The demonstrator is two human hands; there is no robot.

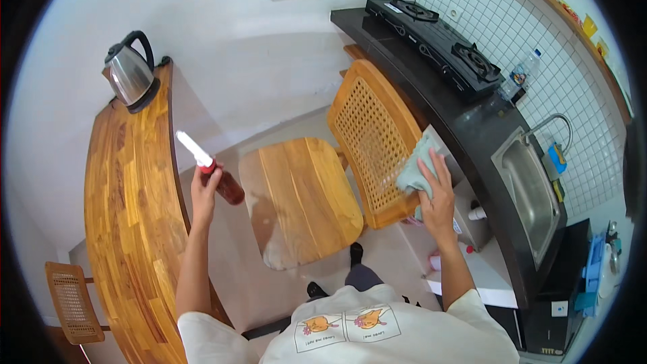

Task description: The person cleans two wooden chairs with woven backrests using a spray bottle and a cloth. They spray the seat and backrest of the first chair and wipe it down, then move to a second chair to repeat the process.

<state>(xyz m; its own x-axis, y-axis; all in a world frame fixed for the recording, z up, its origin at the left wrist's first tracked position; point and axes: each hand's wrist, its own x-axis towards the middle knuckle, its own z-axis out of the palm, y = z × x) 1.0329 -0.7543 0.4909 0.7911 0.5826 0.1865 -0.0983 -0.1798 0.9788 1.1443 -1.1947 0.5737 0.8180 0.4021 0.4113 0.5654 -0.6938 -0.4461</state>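
Note:
My left hand [204, 194] grips a spray bottle [230, 188] with dark red contents, a red collar and a white spray head. It is tilted in the air between the wooden table and the chair seat [303, 202]. In my right hand [438, 194] is a pale green cloth [418, 167], held at the edge of the chair's woven cane backrest [374, 146]. The cloth covers part of the backrest's wooden frame. A whitish, wet-looking patch shows on the cane beside it. The seat is bare wood, with a shadow across its left side.
A wooden table [136, 212] runs along the left, bearing a steel electric kettle [132, 78]. On the right, a dark counter [455, 126] carries a two-burner gas stove [434, 45], a plastic bottle [520, 76] and a steel sink [530, 197]. Another cane chair [76, 303] stands beyond the table.

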